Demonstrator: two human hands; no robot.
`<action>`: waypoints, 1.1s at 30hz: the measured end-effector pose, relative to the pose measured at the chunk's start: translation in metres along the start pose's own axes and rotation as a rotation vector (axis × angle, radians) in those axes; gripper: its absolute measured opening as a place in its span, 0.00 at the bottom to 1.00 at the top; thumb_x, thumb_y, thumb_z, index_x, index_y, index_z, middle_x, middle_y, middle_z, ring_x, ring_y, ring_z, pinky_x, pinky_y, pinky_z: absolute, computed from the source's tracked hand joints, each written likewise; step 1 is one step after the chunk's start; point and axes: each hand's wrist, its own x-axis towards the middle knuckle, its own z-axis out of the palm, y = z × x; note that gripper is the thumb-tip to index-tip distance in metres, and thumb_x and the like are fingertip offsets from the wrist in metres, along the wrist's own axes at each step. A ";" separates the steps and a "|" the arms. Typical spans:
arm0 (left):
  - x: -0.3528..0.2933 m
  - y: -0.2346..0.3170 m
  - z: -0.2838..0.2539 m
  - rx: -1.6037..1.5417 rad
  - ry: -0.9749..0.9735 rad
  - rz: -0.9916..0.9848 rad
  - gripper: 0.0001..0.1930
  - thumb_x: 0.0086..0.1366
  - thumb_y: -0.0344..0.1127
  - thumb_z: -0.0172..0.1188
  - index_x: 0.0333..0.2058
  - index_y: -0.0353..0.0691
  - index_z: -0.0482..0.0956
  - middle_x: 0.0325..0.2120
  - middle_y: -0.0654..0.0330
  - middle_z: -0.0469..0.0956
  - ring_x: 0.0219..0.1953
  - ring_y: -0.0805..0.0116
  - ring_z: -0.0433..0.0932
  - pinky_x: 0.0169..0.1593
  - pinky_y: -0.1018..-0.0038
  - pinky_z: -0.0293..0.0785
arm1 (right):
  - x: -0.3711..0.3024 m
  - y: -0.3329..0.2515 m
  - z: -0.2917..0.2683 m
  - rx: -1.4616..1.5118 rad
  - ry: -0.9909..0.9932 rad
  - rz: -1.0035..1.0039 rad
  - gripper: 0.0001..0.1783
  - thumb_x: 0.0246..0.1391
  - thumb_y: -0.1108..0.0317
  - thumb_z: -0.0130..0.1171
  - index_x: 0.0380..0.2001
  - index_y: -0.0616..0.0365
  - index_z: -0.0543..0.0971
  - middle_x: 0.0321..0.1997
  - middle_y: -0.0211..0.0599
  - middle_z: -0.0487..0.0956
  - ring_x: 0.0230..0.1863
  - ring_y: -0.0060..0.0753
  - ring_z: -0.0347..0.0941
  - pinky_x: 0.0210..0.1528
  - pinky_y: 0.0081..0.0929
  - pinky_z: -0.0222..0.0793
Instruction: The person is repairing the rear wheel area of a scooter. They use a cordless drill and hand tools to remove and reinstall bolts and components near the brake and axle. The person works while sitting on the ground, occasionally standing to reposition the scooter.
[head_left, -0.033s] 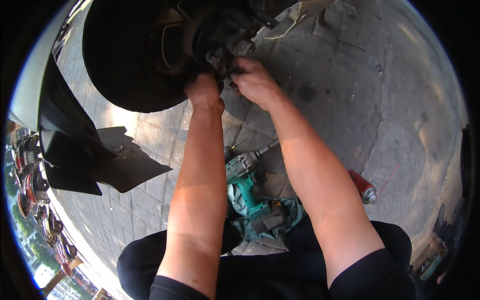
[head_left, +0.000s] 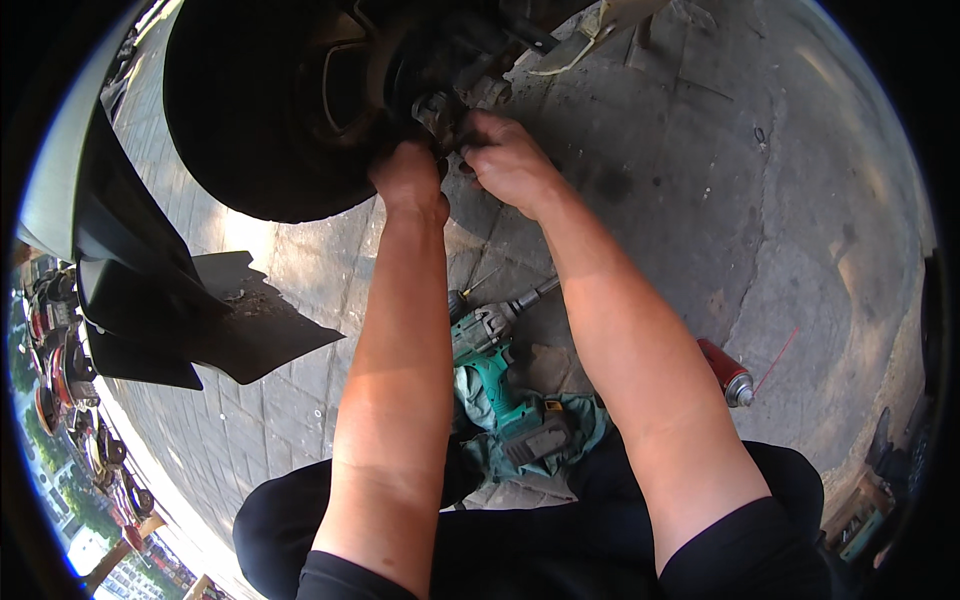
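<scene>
Both hands are up at the inner side of a vehicle wheel (head_left: 250,165), by a dirty metal part (head_left: 433,112) near its hub. My left hand (head_left: 408,183) is closed just below that part, its fingertips hidden in the dark under the wheel. Beside it, my right hand (head_left: 508,165) is closed too, with thumb and fingers pinched at the part's right side. What either hand grips is too dark and covered to name. Below, between my forearms, a green cordless impact wrench (head_left: 487,368) lies with its socket pointing up and to the right.
A crumpled green cloth (head_left: 590,420) lies under the wrench. A red spray can (head_left: 724,370) with a thin red straw lies by my right forearm. At left hangs a black plastic fender piece (head_left: 255,325) with a jagged edge. A slim tool (head_left: 462,299) lies beyond the wrench.
</scene>
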 end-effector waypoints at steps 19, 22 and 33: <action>-0.015 -0.018 -0.014 0.047 -0.133 0.270 0.12 0.55 0.25 0.58 0.39 0.32 0.82 0.30 0.61 0.80 0.29 0.67 0.77 0.36 0.70 0.75 | -0.002 0.008 0.006 0.044 0.066 0.000 0.15 0.59 0.74 0.52 0.49 0.57 0.76 0.39 0.32 0.81 0.37 0.24 0.75 0.34 0.25 0.73; -0.006 -0.023 -0.020 0.282 -0.132 0.429 0.12 0.56 0.27 0.58 0.39 0.31 0.83 0.29 0.57 0.82 0.31 0.63 0.80 0.41 0.69 0.76 | -0.004 0.008 0.006 0.090 0.092 0.003 0.13 0.59 0.74 0.53 0.47 0.57 0.77 0.38 0.31 0.80 0.36 0.24 0.76 0.33 0.25 0.73; -0.002 -0.032 -0.025 0.526 -0.067 0.664 0.12 0.58 0.31 0.58 0.39 0.32 0.83 0.33 0.46 0.84 0.38 0.57 0.83 0.44 0.69 0.75 | 0.003 0.014 0.006 -0.005 0.071 -0.074 0.16 0.48 0.71 0.58 0.43 0.59 0.78 0.38 0.52 0.82 0.43 0.51 0.78 0.45 0.36 0.72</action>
